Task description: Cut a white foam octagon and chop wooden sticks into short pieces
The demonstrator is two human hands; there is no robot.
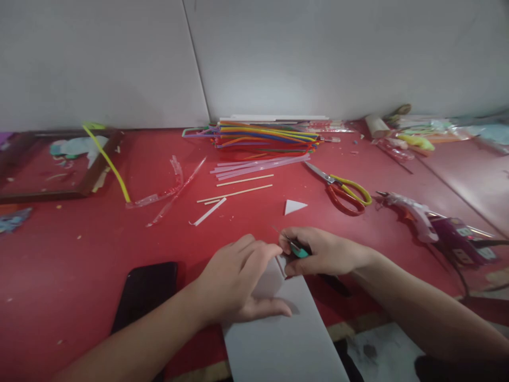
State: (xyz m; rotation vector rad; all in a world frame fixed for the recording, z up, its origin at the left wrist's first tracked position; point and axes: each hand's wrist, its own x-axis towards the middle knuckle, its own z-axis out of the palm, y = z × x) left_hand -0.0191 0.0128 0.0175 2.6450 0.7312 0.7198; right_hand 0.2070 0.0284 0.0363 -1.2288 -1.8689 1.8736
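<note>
A white board sticks out past the near edge of the red table. My left hand presses on its far part, fingers stretched out and thumb spread toward the right. Close by, my right hand is closed around a craft knife with a teal and dark handle. The thin blade points up and left, beside the board's far corner and my left fingertips. Just beyond the hands lies a small white triangle. My right palm and fingers hide part of the knife.
Scissors with red and yellow handles lie right of centre, and a hot glue gun farther right. Colourful pipe cleaners are heaped by the wall, with thin wooden sticks nearer. At left are a black phone and a brown frame.
</note>
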